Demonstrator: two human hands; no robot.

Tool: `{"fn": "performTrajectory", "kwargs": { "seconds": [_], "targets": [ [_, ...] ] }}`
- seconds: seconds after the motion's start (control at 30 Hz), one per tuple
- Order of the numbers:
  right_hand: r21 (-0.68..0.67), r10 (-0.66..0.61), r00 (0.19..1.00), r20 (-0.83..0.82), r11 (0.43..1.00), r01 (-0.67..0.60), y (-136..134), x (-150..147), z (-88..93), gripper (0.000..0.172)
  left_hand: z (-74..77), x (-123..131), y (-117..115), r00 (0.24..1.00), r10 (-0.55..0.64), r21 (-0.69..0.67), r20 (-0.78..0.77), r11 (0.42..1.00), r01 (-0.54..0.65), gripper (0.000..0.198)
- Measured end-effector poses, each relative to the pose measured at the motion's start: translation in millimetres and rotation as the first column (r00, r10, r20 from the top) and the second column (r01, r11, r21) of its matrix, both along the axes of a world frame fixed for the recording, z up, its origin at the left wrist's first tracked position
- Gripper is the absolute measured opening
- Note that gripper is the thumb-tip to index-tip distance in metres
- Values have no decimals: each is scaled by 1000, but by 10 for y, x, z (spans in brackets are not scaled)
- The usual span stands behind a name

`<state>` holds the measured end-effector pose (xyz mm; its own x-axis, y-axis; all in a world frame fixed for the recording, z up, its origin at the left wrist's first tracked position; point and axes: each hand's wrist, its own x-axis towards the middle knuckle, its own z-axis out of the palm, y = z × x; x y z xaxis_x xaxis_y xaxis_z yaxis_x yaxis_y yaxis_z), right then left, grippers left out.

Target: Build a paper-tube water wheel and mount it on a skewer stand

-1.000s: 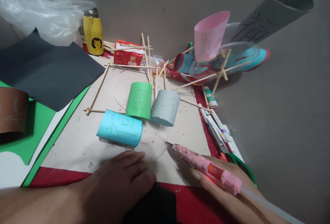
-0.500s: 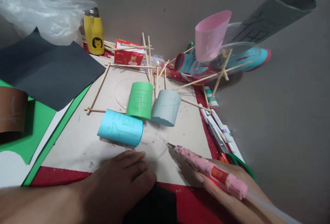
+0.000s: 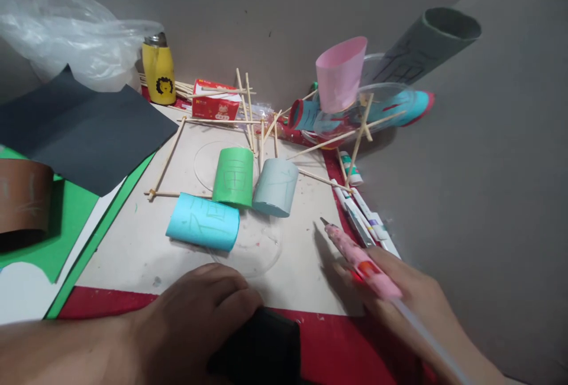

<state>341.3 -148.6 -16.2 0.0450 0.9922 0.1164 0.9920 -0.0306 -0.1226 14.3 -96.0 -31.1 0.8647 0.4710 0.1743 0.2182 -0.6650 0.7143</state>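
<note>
In the head view my right hand [image 3: 399,296] is closed around a pink hot glue gun [image 3: 359,261] whose metal tip points up and left above the board; a clear glue stick [image 3: 426,337] trails from its back end. My left hand [image 3: 199,308] has its fingers curled at a dark black object [image 3: 261,349], partly hidden, whose exact kind I cannot make out. Just beyond this hand a blue paper tube [image 3: 204,222] lies on a clear plastic disc [image 3: 261,255]. Next to it are a green paper tube [image 3: 234,178] and a pale grey one [image 3: 276,188], both with pen marks.
A stick frame [image 3: 168,157] spans the board. Behind it stand a red tissue pack [image 3: 217,104] and a yellow bottle [image 3: 158,71]. At right are a pink paper cup shape [image 3: 339,74], a tall grey tube [image 3: 426,48] and markers [image 3: 381,231]. Coloured paper [image 3: 89,130] lies left.
My right hand has drawn the glue gun up and right, away from the clear disc. My left hand's fingers look more curled. The view has shifted slightly.
</note>
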Motion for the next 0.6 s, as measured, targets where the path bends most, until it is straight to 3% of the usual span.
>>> {"fn": "performTrajectory", "kwargs": {
  "seconds": [0.13, 0.23, 0.33, 0.43, 0.53, 0.6],
  "targets": [
    [-77, 28, 998, 49, 997, -24, 36, 182, -66, 43, 90, -17, -36, 998, 28, 10, -58, 1000, -28, 55],
    [-135, 101, 995, -16, 986, -103, -63, 268, 0, 47, 118, -9, -40, 993, 32, 53, -112, 998, -27, 56],
    [-1, 200, 977, -68, 980, -200, -250, 235, 203, 46, 160, 29, -41, 976, 47, 105, -213, 994, -25, 64],
    [129, 374, 923, -88, 923, -362, -405, -32, 415, 48, 280, 100, -68, 954, 58, 172, -293, 985, -7, 68],
    [112, 543, 828, -141, 839, -532, -414, -423, 529, 52, 468, 195, -117, 926, 59, 202, -374, 979, 19, 61],
    [112, 595, 777, -204, 803, -585, -348, -623, 549, 40, 582, 253, -143, 923, 54, 218, -382, 975, 33, 57]
  ]
}}
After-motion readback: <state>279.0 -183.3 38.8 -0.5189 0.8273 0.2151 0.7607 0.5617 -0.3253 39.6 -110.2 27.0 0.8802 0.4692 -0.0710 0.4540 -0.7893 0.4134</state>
